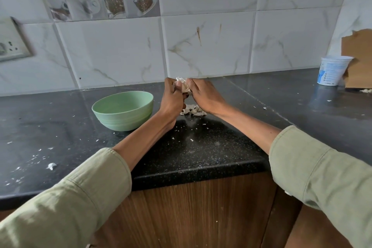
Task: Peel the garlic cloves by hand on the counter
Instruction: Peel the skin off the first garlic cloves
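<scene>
A garlic bulb (182,84) with papery white skin is held up above the black counter (201,147), near the back wall. My left hand (172,97) grips it from the left with curled fingers. My right hand (203,94) grips it from the right, thumb against the skin. Most of the garlic is hidden between the two hands. Below them a small heap of torn skins (194,111) lies on the counter. A pale green bowl (122,112) stands just left of my left hand; its visible inside looks bare.
A white plastic cup (333,70) and a torn piece of cardboard (358,60) stand at the back right. A switch plate (12,40) sits on the left wall. Small skin flakes dot the counter, with one bigger scrap (52,166) near the front left edge.
</scene>
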Available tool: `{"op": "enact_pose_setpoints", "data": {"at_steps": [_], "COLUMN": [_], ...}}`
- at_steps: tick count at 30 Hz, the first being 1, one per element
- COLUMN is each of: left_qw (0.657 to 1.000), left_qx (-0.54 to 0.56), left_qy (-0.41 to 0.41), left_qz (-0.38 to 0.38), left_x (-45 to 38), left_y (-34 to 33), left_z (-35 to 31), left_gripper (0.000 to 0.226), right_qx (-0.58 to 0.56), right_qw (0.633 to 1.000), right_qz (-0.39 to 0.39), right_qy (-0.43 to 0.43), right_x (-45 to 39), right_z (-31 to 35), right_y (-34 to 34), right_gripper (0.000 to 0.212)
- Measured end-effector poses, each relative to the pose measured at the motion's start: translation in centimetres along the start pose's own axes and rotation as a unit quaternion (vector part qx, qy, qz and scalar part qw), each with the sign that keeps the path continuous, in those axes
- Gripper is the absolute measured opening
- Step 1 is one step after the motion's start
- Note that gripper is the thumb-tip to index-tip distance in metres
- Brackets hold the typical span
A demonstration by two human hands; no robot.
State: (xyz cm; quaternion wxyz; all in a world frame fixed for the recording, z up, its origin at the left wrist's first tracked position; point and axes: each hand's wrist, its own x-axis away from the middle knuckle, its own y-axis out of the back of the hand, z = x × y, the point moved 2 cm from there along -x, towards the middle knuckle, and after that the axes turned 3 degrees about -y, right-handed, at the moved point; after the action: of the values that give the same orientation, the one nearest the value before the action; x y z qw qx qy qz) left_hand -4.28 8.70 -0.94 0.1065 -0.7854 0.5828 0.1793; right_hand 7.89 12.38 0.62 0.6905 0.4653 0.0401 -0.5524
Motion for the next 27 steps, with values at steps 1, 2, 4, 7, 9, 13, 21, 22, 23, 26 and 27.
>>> {"op": "enact_pose_setpoints", "data": {"at_steps": [1, 2, 4, 7, 9, 13, 21, 22, 23, 26, 27], "left_qw": [1.000, 1.000, 1.000, 0.999, 0.999, 0.999, 0.996, 0.996, 0.996, 0.996, 0.996], "left_qx": [0.006, 0.008, -0.003, -0.024, -0.034, -0.046, -0.085, -0.088, -0.087, -0.080, -0.080], "left_qy": [0.007, 0.013, 0.020, 0.019, 0.017, 0.025, -0.005, -0.007, -0.007, -0.002, 0.000], "left_qz": [0.001, 0.006, 0.017, 0.022, 0.021, 0.005, -0.015, -0.021, -0.025, -0.032, -0.033], "left_x": [0.0, -0.1, -0.1, -0.2, -0.4, -0.4, -0.7, -0.8, -0.8, -1.0, -1.0], "left_y": [0.1, 0.1, 0.2, 0.2, 0.2, 0.7, 1.0, 1.0, 1.0, 0.9, 0.9], "left_z": [0.0, 0.0, 0.1, 0.3, 0.3, 0.5, 0.9, 0.9, 0.9, 0.8, 0.9], "left_gripper": [0.020, 0.021, 0.020, 0.017, 0.015, 0.018, 0.018, 0.021, 0.023, 0.028, 0.028], "right_qx": [-0.014, -0.024, -0.025, -0.010, -0.007, 0.017, 0.104, 0.104, 0.104, 0.102, 0.100], "right_qw": [1.000, 0.999, 0.998, 0.997, 0.996, 0.994, 0.988, 0.988, 0.987, 0.984, 0.984], "right_qz": [0.001, 0.005, 0.028, 0.049, 0.057, 0.083, 0.114, 0.118, 0.125, 0.145, 0.147], "right_qy": [-0.012, -0.025, -0.049, -0.066, -0.066, -0.063, -0.004, -0.002, -0.005, -0.005, -0.010], "right_x": [-0.1, -0.2, -0.5, -0.9, -1.1, -1.2, -1.5, -1.4, -1.3, -1.2, -1.1], "right_z": [0.0, -0.2, -0.4, -0.7, -0.8, -1.6, -2.3, -2.3, -2.2, -1.8, -1.6], "right_y": [0.1, 0.1, 0.1, 0.5, 1.0, 1.3, 1.5, 1.7, 1.8, 2.2, 2.2], "right_gripper": [0.045, 0.044, 0.042, 0.044, 0.042, 0.042, 0.039, 0.039, 0.037, 0.028, 0.030]}}
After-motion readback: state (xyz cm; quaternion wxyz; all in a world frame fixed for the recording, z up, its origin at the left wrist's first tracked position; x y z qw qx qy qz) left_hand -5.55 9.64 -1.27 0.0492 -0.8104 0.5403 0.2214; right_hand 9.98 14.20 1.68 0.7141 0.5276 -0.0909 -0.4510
